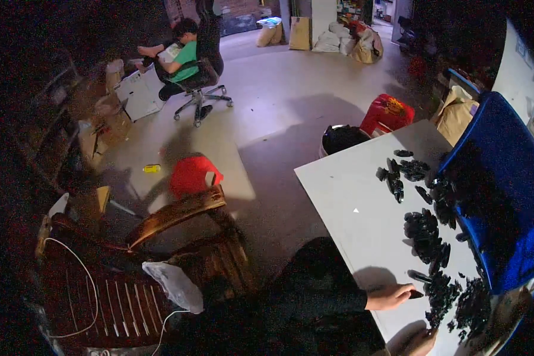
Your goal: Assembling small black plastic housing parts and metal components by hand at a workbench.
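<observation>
My left hand (391, 296), coming out of a dark sleeve, is over the white table (356, 237). Its fingertips pinch a small black piece (417, 294) of a kind I cannot make out. Low in the view, my right hand (420, 343) is partly cut off by the lower edge. Its fingers look curled together at the near end of a heap of small black pieces (440, 299), and whatever they hold is hidden. Beside that heap lies another pile of tiny black pieces (473, 305). Larger black oblong parts (422, 232) lie grouped farther up the table.
A blue bin (498, 142) with dark contents leans along the table's right side. Behind the table stand a bucket (344, 139) of black material and a red bag (387, 113). A wooden chair (178, 216) is at left; a person in green (187, 59) sits farther off.
</observation>
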Motion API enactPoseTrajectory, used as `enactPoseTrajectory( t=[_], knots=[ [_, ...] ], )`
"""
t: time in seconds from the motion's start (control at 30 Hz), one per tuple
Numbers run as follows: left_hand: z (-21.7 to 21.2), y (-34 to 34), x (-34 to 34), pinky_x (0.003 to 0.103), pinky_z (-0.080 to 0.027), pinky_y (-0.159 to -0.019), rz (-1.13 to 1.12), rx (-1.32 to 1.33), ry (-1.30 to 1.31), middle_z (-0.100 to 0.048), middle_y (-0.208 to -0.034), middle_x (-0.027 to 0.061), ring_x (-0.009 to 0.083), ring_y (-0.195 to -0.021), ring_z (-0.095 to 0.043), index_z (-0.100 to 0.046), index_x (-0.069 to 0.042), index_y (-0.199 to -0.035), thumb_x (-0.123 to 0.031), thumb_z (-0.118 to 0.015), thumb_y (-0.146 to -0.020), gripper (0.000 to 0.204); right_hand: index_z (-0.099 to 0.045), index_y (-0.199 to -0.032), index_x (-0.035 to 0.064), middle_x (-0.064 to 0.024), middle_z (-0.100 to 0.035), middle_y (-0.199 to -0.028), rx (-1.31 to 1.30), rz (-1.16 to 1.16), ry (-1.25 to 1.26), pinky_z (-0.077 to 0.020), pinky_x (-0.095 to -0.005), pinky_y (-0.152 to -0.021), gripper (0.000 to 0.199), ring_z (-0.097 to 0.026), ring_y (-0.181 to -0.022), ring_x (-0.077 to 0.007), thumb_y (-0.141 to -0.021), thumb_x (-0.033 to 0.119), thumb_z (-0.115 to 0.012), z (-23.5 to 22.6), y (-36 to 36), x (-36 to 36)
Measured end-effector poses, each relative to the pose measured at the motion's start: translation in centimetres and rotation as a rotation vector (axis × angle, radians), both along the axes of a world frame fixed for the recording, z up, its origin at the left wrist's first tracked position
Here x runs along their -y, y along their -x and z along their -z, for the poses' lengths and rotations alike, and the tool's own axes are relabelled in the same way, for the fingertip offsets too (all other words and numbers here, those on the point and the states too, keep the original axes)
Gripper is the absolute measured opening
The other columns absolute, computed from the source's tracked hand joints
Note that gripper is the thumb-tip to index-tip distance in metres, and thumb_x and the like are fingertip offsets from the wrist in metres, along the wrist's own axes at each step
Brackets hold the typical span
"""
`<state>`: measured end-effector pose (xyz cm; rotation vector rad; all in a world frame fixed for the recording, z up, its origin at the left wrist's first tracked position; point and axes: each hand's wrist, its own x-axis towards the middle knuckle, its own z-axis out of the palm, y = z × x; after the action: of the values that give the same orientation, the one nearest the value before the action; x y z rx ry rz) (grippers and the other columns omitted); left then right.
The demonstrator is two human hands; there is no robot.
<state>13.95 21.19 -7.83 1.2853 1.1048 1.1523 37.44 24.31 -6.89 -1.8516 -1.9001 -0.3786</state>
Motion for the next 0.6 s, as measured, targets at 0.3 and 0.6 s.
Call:
enactPoseTrajectory(
  t=[0.3,0.6],
  knots=[
    [-2.6,2.7,3.1,0.020,-0.040,-0.042,-0.032,0.373,0.130,-0.049,-0.067,-0.0012,0.0057,-0.052,-0.047,-0.045,0.001,-0.112,-0.020,-0.047,-0.093,0.028,-0.046,-0.076,-0.0015,-0.0112,-0.050,-0.068,-0.440,-0.225,0.242,-0.0422,-0.0345,-0.061,0.015,-0.046,-0.063,-0.0221,-0.074,-0.001,-0.061,-0.2,2.9,1.7],
    [-5.2,1.3,4.2,0.018,-0.033,-0.046,0.158,0.384,0.193,-0.052,-0.083,0.0061,0.0047,-0.054,-0.040,-0.034,-0.004,-0.123,-0.012,-0.046,-0.092,0.034,-0.059,-0.081,0.0018,0.0016,-0.054,-0.065,-1.535,-0.360,0.749,-0.0393,-0.0204,-0.051,0.011,-0.049,-0.055,-0.0058,-0.081,0.011,-0.064,-5.6,6.4,6.3]
  ],
)
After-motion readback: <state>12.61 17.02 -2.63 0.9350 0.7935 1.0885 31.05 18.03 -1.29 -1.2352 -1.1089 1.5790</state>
